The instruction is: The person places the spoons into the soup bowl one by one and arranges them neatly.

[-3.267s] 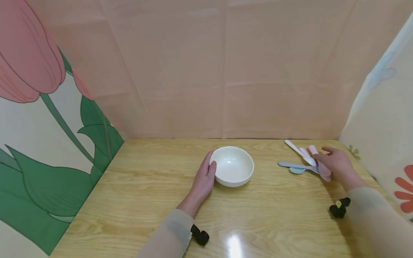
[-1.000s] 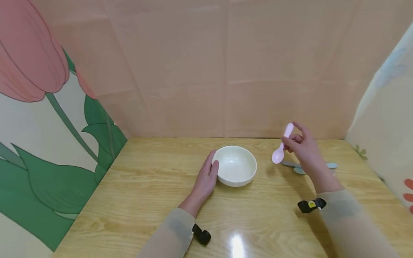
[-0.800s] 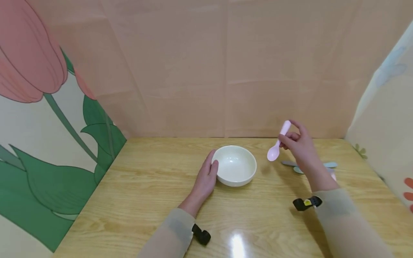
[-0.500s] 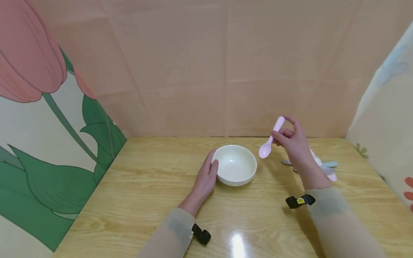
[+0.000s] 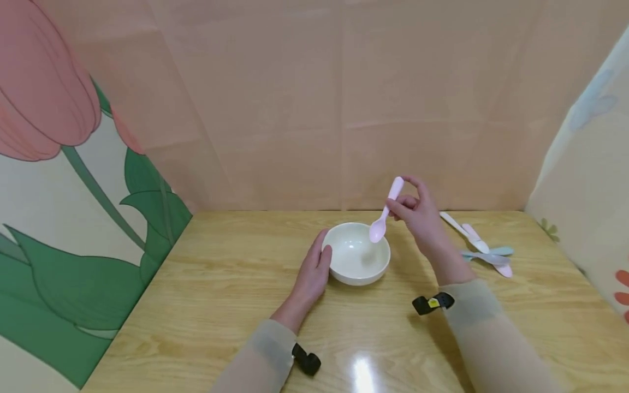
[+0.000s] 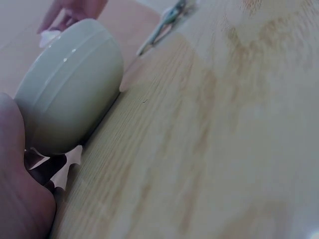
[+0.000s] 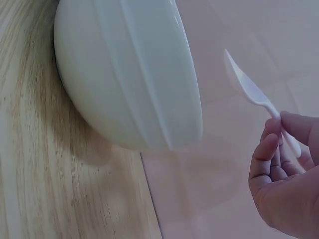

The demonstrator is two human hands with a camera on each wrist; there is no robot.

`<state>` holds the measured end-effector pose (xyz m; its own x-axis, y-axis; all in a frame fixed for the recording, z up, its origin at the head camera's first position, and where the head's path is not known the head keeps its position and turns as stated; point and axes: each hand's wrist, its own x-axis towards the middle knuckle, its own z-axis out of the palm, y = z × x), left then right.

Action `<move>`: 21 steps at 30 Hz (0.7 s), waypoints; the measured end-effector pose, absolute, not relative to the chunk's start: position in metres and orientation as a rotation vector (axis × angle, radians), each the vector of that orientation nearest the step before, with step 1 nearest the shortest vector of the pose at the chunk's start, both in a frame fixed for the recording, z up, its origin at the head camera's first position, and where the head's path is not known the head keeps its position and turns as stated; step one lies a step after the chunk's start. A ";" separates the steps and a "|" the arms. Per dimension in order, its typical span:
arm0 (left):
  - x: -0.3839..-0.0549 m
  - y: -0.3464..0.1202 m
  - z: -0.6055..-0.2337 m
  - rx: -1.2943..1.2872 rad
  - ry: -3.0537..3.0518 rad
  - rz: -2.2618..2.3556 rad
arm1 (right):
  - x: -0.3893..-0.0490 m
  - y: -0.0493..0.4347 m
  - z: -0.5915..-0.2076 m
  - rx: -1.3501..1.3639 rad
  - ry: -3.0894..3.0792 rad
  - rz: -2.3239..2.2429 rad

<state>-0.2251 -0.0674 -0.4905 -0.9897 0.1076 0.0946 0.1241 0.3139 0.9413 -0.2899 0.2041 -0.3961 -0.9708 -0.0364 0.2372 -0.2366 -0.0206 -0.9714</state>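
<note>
White and glossy, a round bowl (image 5: pixel 355 256) stands upright on a wood-grain table (image 5: pixel 206 305) as a person steadies it and lifts a pale pink spoon (image 5: pixel 378 229) above its rim. The left hand (image 5: pixel 312 268) holds the bowl from its left side, the thumb lying near the rim and the fingers laid along the outer wall. The right hand (image 5: pixel 417 217) pinches the spoon by its handle between thumb and fingers, at the far right of the bowl. The spoon slants with its scoop end down; from the head it appears over the bowl's right rear edge, while the right wrist view shows it in the air, apart from the rim. Well to the right of the bowl lies a loose heap of utensils: a white utensil (image 5: pixel 464 232), a pink utensil (image 5: pixel 504 270), a greyish utensil (image 5: pixel 495 260) and a teal utensil (image 5: pixel 504 251), overlapping one another. Beige sleeves (image 5: pixel 257 355) cover both forearms, and a small black device (image 5: pixel 308 361) sits at each wrist, nearer the viewer than the bowl. Behind the bowl hangs a creased pink backdrop (image 5: pixel 265 120); to its far left, a panel shows a large pink tulip (image 5: pixel 46 82) with green leaves (image 5: pixel 73 289).
</note>
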 end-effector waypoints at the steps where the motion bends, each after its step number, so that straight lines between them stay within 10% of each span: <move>1: -0.225 -0.067 -0.491 -0.226 -2.535 -1.816 | -0.290 0.202 -0.396 0.298 -2.108 2.116; 21: -0.228 -0.068 -0.491 -0.258 -2.531 -1.749 | -0.292 0.179 -0.410 0.428 -2.465 1.867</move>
